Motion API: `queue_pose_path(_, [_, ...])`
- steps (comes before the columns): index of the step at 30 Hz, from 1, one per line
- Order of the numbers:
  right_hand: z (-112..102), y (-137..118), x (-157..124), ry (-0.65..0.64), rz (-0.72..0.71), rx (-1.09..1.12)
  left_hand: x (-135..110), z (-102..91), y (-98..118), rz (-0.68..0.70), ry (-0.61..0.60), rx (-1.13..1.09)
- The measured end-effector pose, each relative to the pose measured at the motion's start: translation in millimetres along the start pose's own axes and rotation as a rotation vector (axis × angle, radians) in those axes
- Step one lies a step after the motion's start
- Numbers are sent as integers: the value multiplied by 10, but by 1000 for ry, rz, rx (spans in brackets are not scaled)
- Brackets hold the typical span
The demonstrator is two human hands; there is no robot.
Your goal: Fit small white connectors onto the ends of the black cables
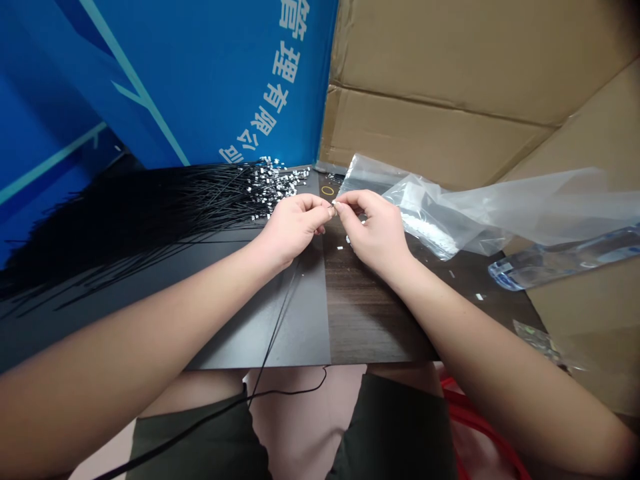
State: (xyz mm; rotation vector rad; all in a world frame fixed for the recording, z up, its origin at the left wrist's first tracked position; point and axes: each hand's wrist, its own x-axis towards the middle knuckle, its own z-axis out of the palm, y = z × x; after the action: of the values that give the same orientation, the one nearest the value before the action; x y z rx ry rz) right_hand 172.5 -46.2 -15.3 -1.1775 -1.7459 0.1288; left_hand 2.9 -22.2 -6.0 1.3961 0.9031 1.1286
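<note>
Pinching wire (pixel 270 341) toward tabletop's (pixel 380 327) far edge; left hand (pixel 293 227) and right hand (pixel 380 230), fingers closed on its tip; wire pile (pixel 150 200) at far left.

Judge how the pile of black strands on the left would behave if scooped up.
The pile of black strands would probably not lift as one piece: many ends splay loosely and no tie shows. Single strands look thin, so likely light, and perhaps springy, since many lie nearly straight. The small white tips crowd together, so they might catch on one another.
</note>
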Motion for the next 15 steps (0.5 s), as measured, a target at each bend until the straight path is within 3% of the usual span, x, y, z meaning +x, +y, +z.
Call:
queue_pose_path(8, [-8,-17,5,22,-43,-20,1,5,11,9,10,-4])
queue_pose_path(10, [-4,-17,6,22,-6,12,-7,17,24,-47,-10,-45])
queue_pose_path(15, [-44,38,52,27,84,222,-32,-63,133,-305,-201,-118])
